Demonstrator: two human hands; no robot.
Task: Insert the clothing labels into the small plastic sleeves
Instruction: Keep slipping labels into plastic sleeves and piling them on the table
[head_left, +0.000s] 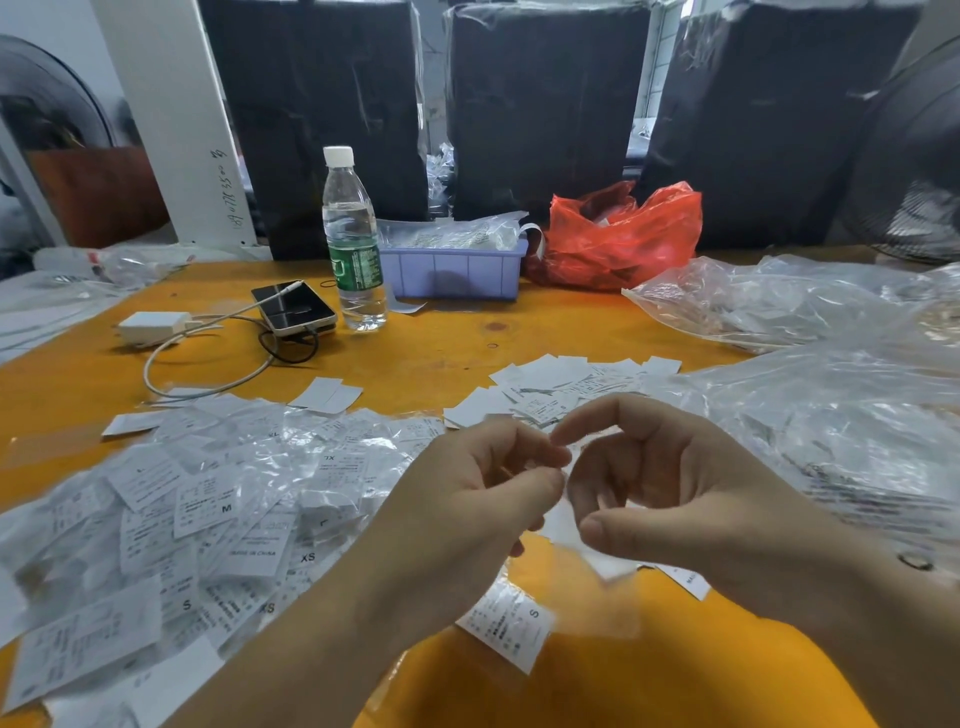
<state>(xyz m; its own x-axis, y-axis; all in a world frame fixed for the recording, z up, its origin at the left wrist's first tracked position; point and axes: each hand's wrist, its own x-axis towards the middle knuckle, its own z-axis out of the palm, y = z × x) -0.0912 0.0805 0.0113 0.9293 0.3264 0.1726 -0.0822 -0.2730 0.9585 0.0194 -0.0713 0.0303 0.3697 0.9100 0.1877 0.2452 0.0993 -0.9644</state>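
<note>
On the orange bench (426, 364), a heap of sleeved labels (208, 509) lies at left. The left hand (467, 499) and right hand (675, 493) meet above the bench, fingers curled, pinching a blurred clear plastic sleeve (571, 525) between them. Loose labels (550, 389) lie just beyond.

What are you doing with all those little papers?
A person is putting clothing labels into small clear plastic sleeves at an orange table. The left hand and right hand meet over the table, both pinching a small clear sleeve between them; it is too blurred to tell whether a label is inside. A big pile of bagged labels lies to the left, and loose labels wait just beyond the hands.
</note>
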